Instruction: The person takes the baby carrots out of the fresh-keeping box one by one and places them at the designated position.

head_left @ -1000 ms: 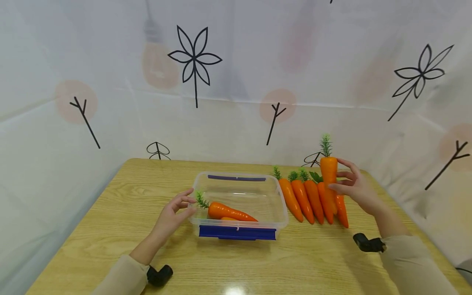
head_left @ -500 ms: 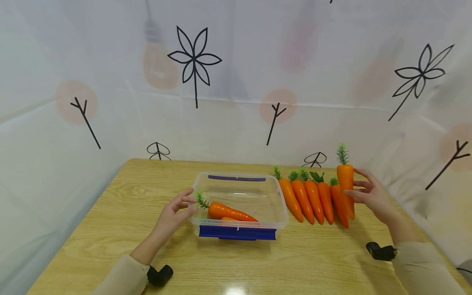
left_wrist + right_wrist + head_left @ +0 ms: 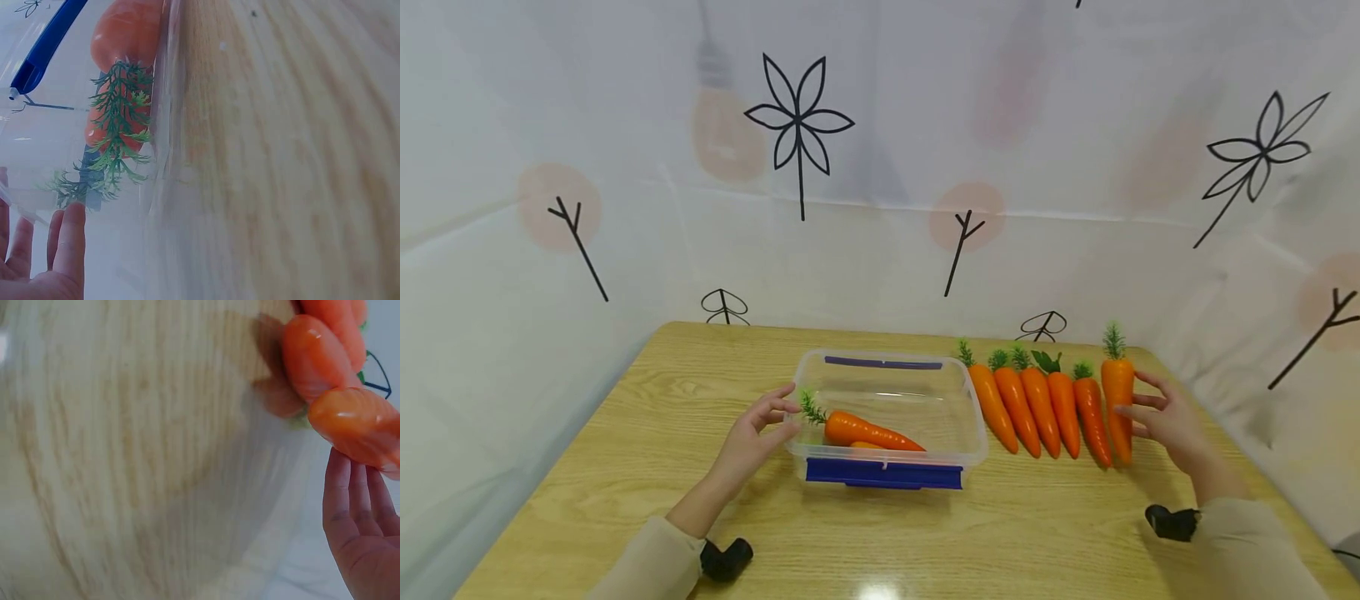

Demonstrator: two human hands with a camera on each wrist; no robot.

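At the right end of a row of carrots [image 3: 1039,410], a carrot [image 3: 1117,392] with a feathery green top points tip down. My right hand [image 3: 1167,419] holds it from the right side, thumb in front. In the right wrist view the fingertips meet the orange carrot [image 3: 359,425]. A clear plastic box [image 3: 883,402] with blue clips stands left of the row. Inside lies one carrot [image 3: 868,429] on its side, with part of another orange carrot [image 3: 867,445] showing below it. My left hand [image 3: 752,437] rests at the box's left wall with relaxed fingers.
The pale wooden table [image 3: 880,533] runs up to a white patterned cloth [image 3: 880,267] behind it. Black wrist devices [image 3: 726,560] sit on both forearms. The row of carrots stands close to the box's right wall.
My right hand has carried its carrot from above the row rightward and down, to beside the last carrot in the row. The left hand, the box and the carrots inside have stayed put.
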